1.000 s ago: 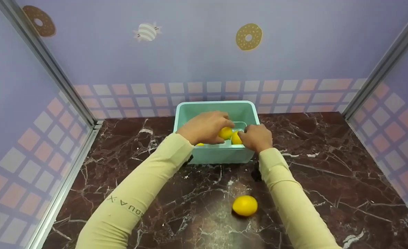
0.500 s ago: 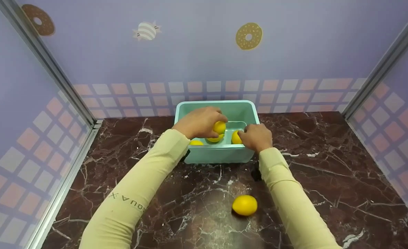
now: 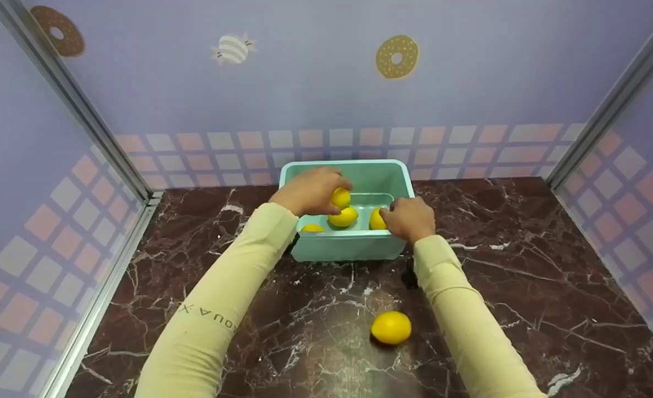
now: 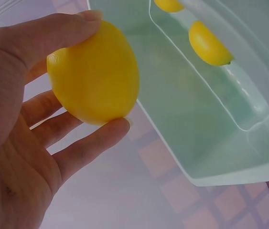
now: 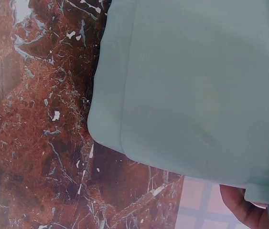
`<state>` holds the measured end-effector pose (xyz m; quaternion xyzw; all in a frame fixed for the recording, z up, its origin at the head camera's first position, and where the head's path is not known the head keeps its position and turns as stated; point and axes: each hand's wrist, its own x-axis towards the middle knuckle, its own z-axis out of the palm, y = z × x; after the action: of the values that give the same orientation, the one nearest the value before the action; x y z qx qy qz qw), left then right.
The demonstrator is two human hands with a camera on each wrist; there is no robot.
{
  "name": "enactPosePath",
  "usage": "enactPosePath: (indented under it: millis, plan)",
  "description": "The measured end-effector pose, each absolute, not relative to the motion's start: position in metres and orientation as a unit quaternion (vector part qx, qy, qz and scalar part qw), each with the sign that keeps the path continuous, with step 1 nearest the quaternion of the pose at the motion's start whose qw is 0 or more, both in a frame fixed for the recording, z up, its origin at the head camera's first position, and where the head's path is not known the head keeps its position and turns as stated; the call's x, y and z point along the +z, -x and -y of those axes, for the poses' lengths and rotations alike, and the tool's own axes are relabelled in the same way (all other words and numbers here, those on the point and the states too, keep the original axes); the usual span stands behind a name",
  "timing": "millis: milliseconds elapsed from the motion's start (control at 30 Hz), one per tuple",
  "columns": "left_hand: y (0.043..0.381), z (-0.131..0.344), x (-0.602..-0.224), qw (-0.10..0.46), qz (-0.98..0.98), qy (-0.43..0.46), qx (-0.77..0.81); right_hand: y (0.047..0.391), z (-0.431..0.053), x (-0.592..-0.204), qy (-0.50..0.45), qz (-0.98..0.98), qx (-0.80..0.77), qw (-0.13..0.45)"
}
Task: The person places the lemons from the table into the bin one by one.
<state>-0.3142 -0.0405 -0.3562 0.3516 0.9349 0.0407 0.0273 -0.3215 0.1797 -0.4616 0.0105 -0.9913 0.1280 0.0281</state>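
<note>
A pale green plastic bin (image 3: pixel 354 247) stands against the back wall on the counter. My left hand (image 3: pixel 311 190) holds a yellow lemon (image 4: pixel 96 74) between thumb and fingertips, over the bin's left part. Below it inside lie a middle lemon (image 3: pixel 343 217) and a left lemon (image 3: pixel 312 228), partly hidden by the front wall. My right hand (image 3: pixel 412 218) grips the bin's right front rim, its thumb reaching inside near a right-hand lemon (image 3: pixel 377 219). Only some fingers (image 5: pixel 242 207) of that hand show at the rim in the right wrist view.
Another lemon (image 3: pixel 391 327) lies on the dark red marbled counter (image 3: pixel 315 342), in front of the bin and left of the right forearm. Lilac panels with metal corner posts (image 3: pixel 77 105) enclose the back and both sides.
My left hand has moved left with its lemon, from the bin's middle toward its left side, uncovering the middle lemon. My right hand stays on the rim.
</note>
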Motion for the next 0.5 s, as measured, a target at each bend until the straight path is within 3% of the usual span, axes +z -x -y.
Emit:
enactPosePath:
  millis: [500]
  plan:
    - [0.3245, 0.0495, -0.3604, 0.030, -0.940, -0.339, 0.036, 0.3224, -0.1797, -0.4619, -0.013, 0.992, 0.123, 0.033]
